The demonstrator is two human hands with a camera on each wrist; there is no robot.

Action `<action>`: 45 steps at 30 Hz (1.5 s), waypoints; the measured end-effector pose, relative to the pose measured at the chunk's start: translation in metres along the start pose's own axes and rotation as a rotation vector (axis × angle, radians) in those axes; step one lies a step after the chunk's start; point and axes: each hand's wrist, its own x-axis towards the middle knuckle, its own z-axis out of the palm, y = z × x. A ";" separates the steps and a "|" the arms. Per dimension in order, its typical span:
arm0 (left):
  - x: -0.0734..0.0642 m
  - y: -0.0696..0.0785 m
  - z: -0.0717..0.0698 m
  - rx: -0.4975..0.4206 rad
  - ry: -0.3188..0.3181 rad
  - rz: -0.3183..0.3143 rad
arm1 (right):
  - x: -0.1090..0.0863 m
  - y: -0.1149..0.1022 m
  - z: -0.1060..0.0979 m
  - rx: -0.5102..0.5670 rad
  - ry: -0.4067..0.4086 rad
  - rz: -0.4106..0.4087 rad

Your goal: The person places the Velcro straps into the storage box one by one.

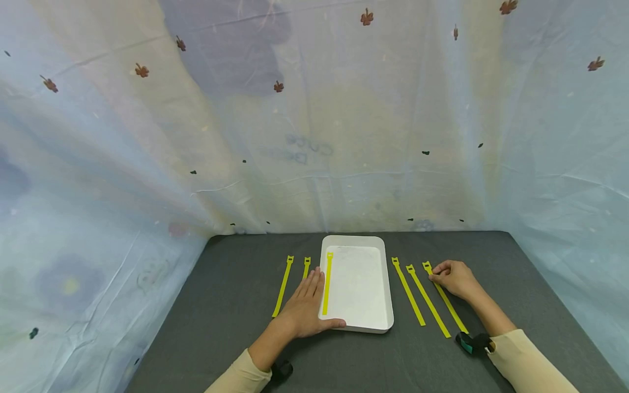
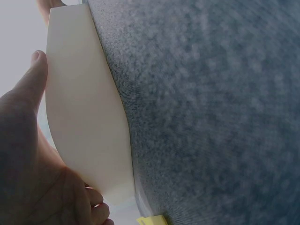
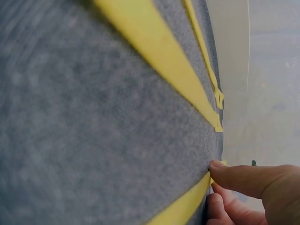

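A shallow white tray stands on the dark cloth, with one yellow cable strap lying lengthwise along its left side. My left hand rests against the tray's near left corner, fingers stretched along the left wall and thumb along the near edge; the left wrist view shows the tray's wall beside that thumb. On the right, my right hand pinches the outermost yellow cable strap just below its slotted head, between thumb and fingers. The strap's long tail slants toward the right wrist.
Two more yellow straps, an inner one and a middle one, lie between tray and right hand. Left of the tray lie another strap and a partly hidden one. A patterned sheet hangs behind the table.
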 end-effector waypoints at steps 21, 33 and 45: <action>-0.001 0.000 0.000 -0.005 -0.009 -0.007 | 0.000 0.005 -0.002 -0.012 0.021 -0.078; 0.000 -0.002 0.003 0.001 -0.004 0.000 | 0.001 0.002 -0.006 -0.007 0.018 -0.063; 0.001 -0.002 0.002 0.007 0.000 0.003 | -0.004 -0.012 -0.012 -0.016 0.069 -0.171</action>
